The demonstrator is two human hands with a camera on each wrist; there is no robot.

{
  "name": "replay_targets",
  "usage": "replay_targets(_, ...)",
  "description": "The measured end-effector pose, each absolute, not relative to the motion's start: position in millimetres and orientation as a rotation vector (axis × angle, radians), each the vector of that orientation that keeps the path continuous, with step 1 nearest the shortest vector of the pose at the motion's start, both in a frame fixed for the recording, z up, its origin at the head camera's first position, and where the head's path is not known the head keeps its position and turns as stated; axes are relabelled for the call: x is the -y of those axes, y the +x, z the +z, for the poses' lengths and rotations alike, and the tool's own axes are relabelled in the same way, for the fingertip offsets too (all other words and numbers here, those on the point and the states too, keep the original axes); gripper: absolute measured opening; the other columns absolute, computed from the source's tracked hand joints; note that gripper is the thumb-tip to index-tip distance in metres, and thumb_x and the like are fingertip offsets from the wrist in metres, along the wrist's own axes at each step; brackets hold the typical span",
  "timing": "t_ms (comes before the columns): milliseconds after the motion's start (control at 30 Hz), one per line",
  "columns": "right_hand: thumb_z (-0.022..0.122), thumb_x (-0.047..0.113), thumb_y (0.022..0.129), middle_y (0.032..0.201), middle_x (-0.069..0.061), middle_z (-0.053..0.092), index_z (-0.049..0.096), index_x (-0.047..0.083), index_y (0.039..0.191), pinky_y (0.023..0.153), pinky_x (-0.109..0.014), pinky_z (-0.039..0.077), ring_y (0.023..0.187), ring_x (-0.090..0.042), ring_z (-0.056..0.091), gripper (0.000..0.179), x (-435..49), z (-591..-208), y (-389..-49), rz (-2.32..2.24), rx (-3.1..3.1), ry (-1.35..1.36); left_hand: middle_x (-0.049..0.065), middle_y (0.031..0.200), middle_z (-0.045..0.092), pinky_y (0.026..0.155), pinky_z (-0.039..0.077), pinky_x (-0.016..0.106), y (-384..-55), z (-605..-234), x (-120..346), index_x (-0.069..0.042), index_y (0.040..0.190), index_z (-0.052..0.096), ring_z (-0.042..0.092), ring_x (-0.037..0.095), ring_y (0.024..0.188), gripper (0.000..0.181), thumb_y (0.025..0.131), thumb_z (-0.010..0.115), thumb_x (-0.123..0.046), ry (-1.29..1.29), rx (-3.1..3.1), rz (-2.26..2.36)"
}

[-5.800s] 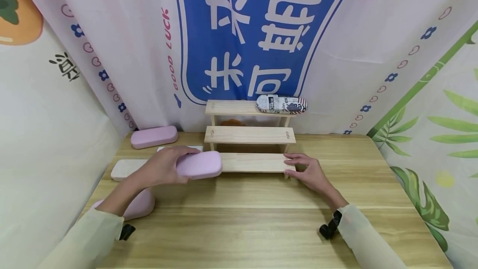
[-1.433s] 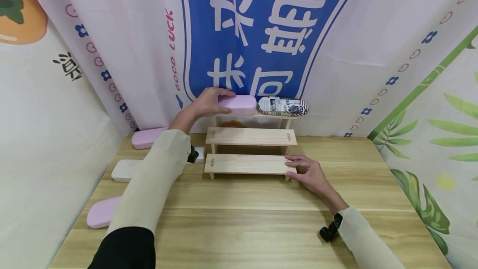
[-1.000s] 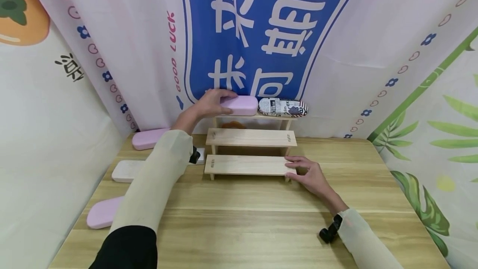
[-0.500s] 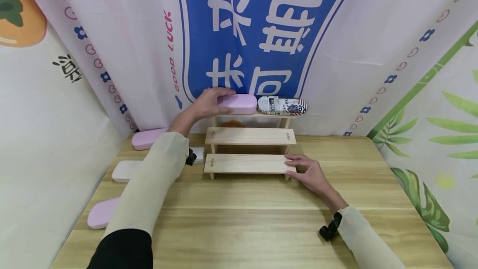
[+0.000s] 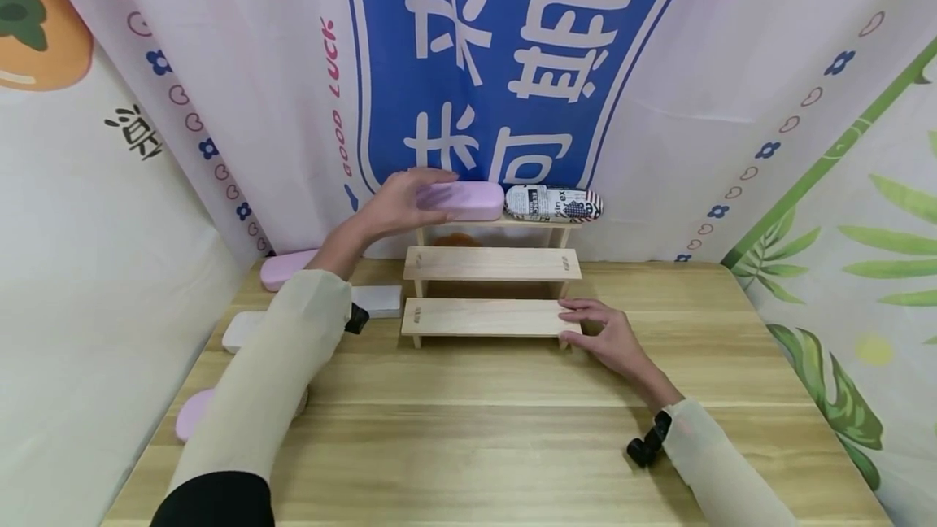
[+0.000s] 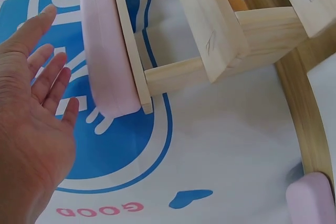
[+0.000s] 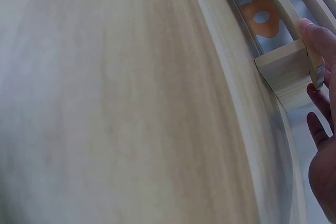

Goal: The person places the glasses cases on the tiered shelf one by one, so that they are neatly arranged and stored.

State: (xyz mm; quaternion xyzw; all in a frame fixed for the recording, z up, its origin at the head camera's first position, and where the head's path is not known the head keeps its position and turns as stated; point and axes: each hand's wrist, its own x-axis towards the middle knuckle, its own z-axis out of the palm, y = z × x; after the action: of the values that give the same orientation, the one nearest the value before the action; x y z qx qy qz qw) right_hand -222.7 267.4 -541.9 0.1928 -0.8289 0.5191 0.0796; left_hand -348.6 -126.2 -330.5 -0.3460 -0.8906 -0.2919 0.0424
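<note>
A pink glasses case (image 5: 479, 200) lies on the top step of a three-step wooden stand (image 5: 492, 265), beside a glasses case with newspaper print (image 5: 554, 203). My left hand (image 5: 407, 203) is at the left end of the pink case. In the left wrist view, the fingers of the left hand (image 6: 39, 108) are spread and stand apart from the pink case (image 6: 110, 51). My right hand (image 5: 602, 333) holds the right end of the bottom step, thumb and fingers round its edge; the right wrist view shows this grip on the board (image 7: 315, 64) too.
On the table's left side lie another pink case (image 5: 284, 268), a white case (image 5: 240, 330) and a pink case (image 5: 193, 413), partly hidden by my left sleeve. A flat white box (image 5: 377, 301) lies left of the stand. A printed curtain (image 5: 659, 145) hangs right behind the stand.
My left hand has carried the pink case from in front of the stand up to the top step and let go of it, drawing slightly left. My right hand has stayed on the bottom step.
</note>
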Motion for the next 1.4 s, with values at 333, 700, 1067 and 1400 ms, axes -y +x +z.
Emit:
replay_targets(333,0.088,0.005,0.086,0.137,-0.011,0.071,0.082,0.008,0.116,0.114,-0.012,0.034,0.134,-0.034,0.059,0.031,-271,-542,-223,1.559,2.44,0.619,0.016,0.151,0.06,0.12,0.036,0.062,-324,-323,140,-0.004,0.145,0.064,0.051,0.038,0.144,0.065,0.088,0.087,-0.026,-1.105,2.661,-0.922)
replay_targets(700,0.085,-0.001,0.086,0.138,-0.017,0.069,0.08,0.0,0.117,0.114,-0.012,0.033,0.135,-0.031,0.058,0.032,-269,-546,-223,1.564,2.474,0.575,0.015,0.152,0.06,0.12,0.037,0.062,-296,-324,165,-0.006,0.147,0.062,0.05,0.038,0.145,0.068,0.089,0.086,-0.029,-1.14,2.645,-0.86)
replay_targets(1067,0.088,0.009,0.087,0.138,-0.007,0.071,0.082,0.012,0.118,0.116,-0.014,0.035,0.136,-0.025,0.059,0.032,-271,-546,-224,1.588,2.455,0.603,0.016,0.145,0.065,0.116,0.042,0.06,-275,-331,183,-0.001,0.144,0.064,0.056,0.037,0.138,0.064,0.086,0.088,-0.018,-1.245,2.544,-0.919)
replay_targets(1400,0.088,0.003,0.085,0.138,-0.011,0.07,0.081,0.006,0.117,0.114,-0.013,0.035,0.135,-0.031,0.059,0.033,-270,-546,-224,1.594,2.451,0.59,0.013,0.152,0.06,0.118,0.041,0.059,-254,-339,211,-0.005,0.149,0.06,0.053,0.036,0.142,0.069,0.089,0.088,-0.025,-1.164,2.698,-0.96)
